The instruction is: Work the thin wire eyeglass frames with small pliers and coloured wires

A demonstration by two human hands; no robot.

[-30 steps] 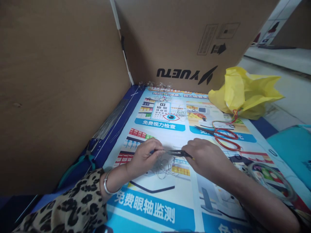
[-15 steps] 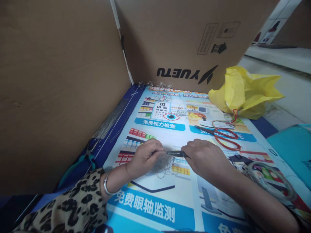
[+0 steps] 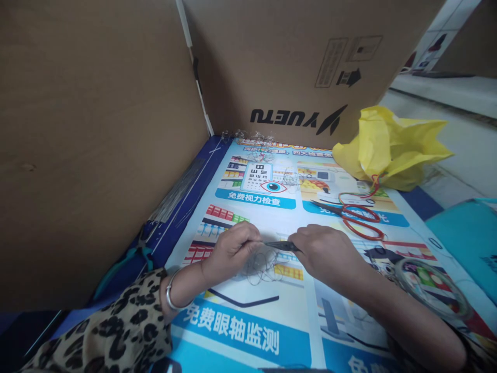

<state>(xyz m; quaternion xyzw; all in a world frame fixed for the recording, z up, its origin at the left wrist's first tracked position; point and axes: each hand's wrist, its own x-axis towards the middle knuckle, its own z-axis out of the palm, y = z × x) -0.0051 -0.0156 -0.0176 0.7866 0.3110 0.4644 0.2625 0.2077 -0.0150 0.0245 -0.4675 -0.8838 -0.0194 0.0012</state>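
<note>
Two hands (image 3: pixel 233 252) (image 3: pixel 326 255), one dark pliers (image 3: pixel 278 244), one wire tangle (image 3: pixel 264 268), one red scissors (image 3: pixel 360 218), one yellow bag (image 3: pixel 388 147)

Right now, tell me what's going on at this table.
A person with a leopard-print sleeve works over a printed poster. The right hand grips a dark narrow tool, likely pliers, with its tip pointing left. The left hand pinches thin wire at that tip, and loose loops of it lie on the poster. Red-handled scissors lie beyond the right hand, and a yellow bag sits by a cardboard box.
</note>
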